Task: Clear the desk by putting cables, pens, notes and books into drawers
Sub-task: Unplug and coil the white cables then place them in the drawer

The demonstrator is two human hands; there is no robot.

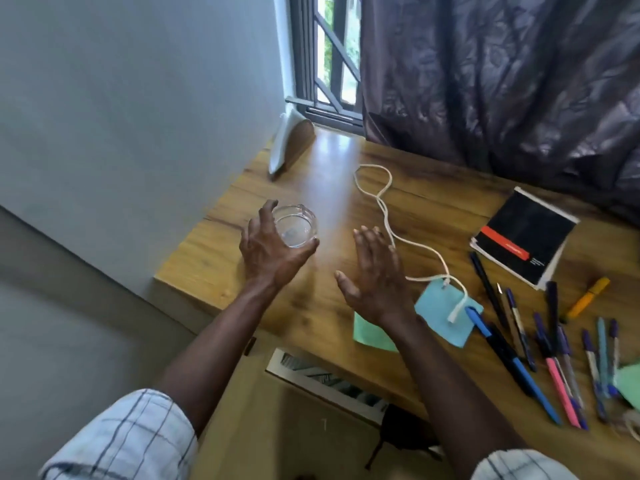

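Note:
My left hand (268,249) curls around a small clear glass bowl (295,226) that stands near the left end of the wooden desk (346,188). My right hand (375,275) hovers open above the desk, fingers spread, holding nothing. A white cable (388,220) snakes from the desk's middle to a blue note (441,315). A green note (370,336) lies partly under my right wrist. A black book (523,237) with a red stripe lies to the right. Several pens (540,344) and an orange marker (587,299) are scattered at the right.
A drawer (329,381) stands slightly open under the desk's front edge. A wooden-and-white stand (291,143) leans at the far left corner by the wall. A dark curtain (502,81) hangs behind the desk. Another green note (628,382) lies at the right edge.

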